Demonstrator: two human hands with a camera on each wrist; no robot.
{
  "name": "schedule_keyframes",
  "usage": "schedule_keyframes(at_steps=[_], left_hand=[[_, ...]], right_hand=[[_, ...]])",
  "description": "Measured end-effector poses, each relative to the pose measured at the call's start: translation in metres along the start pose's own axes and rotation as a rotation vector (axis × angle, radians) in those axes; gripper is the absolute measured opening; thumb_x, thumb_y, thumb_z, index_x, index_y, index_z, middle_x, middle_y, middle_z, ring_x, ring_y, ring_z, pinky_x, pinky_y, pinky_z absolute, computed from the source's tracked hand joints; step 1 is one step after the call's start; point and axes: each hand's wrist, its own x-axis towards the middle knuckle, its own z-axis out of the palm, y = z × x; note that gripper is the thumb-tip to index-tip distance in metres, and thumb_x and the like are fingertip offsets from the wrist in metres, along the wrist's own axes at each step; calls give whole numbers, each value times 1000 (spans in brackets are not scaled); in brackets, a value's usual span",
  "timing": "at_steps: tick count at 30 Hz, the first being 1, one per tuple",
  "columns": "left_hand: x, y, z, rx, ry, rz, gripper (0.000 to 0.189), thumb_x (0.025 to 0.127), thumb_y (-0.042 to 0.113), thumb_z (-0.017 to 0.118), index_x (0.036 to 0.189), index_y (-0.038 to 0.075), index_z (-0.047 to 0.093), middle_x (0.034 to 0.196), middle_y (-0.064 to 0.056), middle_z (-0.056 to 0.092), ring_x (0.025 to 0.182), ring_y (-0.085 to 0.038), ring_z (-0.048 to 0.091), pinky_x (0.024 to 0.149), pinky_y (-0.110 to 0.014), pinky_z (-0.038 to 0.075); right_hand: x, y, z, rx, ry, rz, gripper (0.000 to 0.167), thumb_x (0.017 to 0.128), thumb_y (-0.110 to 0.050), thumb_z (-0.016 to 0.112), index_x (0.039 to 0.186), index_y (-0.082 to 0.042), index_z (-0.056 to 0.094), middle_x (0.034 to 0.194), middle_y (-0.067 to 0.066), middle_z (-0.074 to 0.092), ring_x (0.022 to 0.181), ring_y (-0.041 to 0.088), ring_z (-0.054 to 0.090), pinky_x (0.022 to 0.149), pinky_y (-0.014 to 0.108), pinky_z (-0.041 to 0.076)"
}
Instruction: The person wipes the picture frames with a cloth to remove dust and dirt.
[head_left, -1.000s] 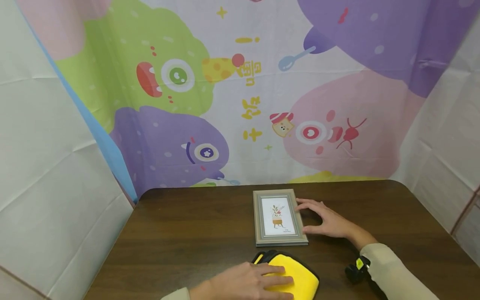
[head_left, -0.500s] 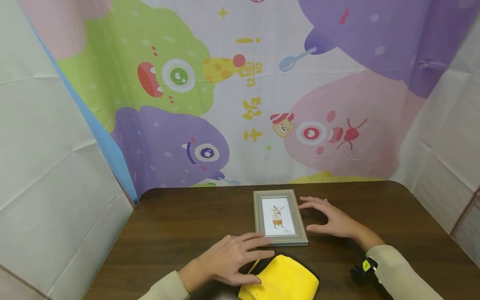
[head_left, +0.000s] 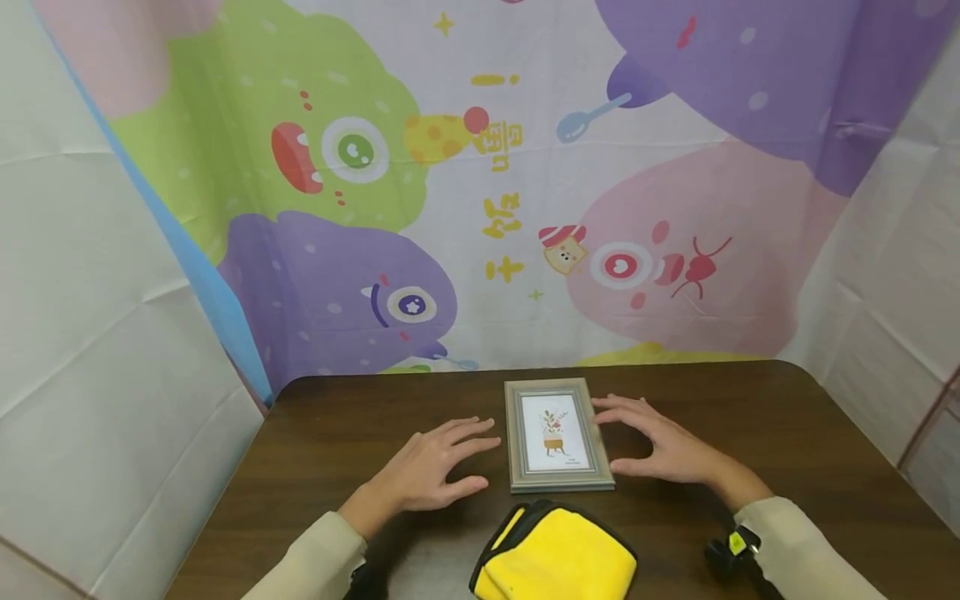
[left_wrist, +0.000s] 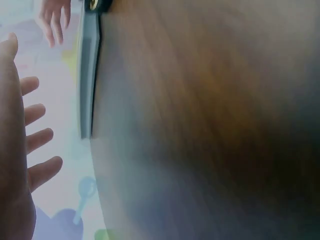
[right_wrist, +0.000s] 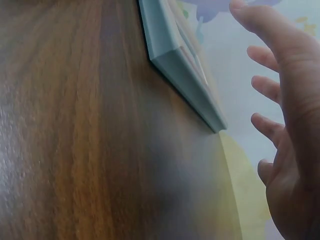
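Note:
A grey-beige picture frame (head_left: 517,433) lies face up on the dark wooden table, showing a drawing of a potted plant. My left hand (head_left: 431,467) hovers at its left side, fingers spread and holding nothing. On the other side my right hand (head_left: 660,442) has its fingertips right at the frame's right edge, thumb apart from the fingers. Just in front of the frame lies a folded yellow cloth (head_left: 562,558) with black edging. In the right wrist view the frame's side (right_wrist: 185,80) rises from the tabletop, with the loosely bent fingers (right_wrist: 265,90) beside it.
The wooden table (head_left: 337,433) ends at a cartoon-printed curtain (head_left: 510,317) behind. White sheets (head_left: 127,292) hang along both sides. A small black device with a yellow-green patch (head_left: 731,550) is worn at the right wrist.
My left hand has lifted off the yellow cloth and moved up and left to the frame's left side. The right hand stays by the frame's right edge, with only slight movement.

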Motion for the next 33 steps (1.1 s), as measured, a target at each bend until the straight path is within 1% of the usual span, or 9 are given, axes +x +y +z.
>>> schedule_keyframes(at_steps=[7,14,16,18,20,22,28,31,33], left_hand=[[3,-15,4,-63,5,-112,56,109,48,67,159,24,66,173,-5,58,154,-39,61,97,-80,60],[11,-23,7,-41,20,-145,56,109,49,67,159,24,66,172,-5,59,155,-36,61,104,-69,63],[13,-26,9,-36,21,-153,56,109,50,66,160,24,65,172,-5,59,155,-35,61,108,-63,63],[16,-28,11,-34,21,-161,57,110,50,65,160,24,65,173,-5,58,154,-35,62,110,-61,62],[20,-30,12,-42,12,-173,58,110,51,65,161,24,64,174,-5,57,155,-35,61,113,-60,61],[23,-30,13,-52,-4,-185,59,110,52,64,162,24,63,175,-5,55,156,-35,60,116,-61,59],[36,-26,19,-91,-46,-208,61,110,54,62,164,25,60,177,-6,52,159,-36,57,117,-65,56],[42,-22,23,-109,-60,-226,62,109,56,61,164,26,60,178,-5,51,160,-36,55,116,-67,57],[46,-19,27,-117,-66,-232,63,109,58,61,164,27,60,179,-4,50,161,-36,55,114,-68,57]], right_hand=[[-2,-10,0,-11,-6,-15,64,89,-30,94,148,-19,70,169,20,58,161,57,42,124,95,13],[-7,-21,1,-31,-17,-52,66,90,-32,95,150,-21,69,170,18,57,163,45,43,128,90,16],[-9,-25,1,-31,-19,-71,66,91,-32,94,150,-24,69,171,17,56,164,40,43,141,72,13],[-11,-30,2,-25,-22,-96,66,91,-30,94,151,-26,68,171,16,55,165,36,42,147,46,6],[-12,-34,3,-31,-22,-131,67,90,-29,95,152,-29,67,172,14,55,165,34,42,140,23,-1],[-13,-38,4,-39,-29,-161,70,90,-28,95,153,-32,66,173,10,55,165,35,43,135,15,-3],[-14,-53,9,-68,-55,-220,73,88,-33,95,154,-38,63,174,2,56,162,39,47,135,16,-1],[-14,-61,11,-98,-80,-247,70,90,-39,93,154,-36,64,174,0,56,163,38,47,144,39,13],[-14,-65,12,-126,-96,-267,69,92,-44,91,155,-35,64,175,0,55,165,37,46,140,57,30]])
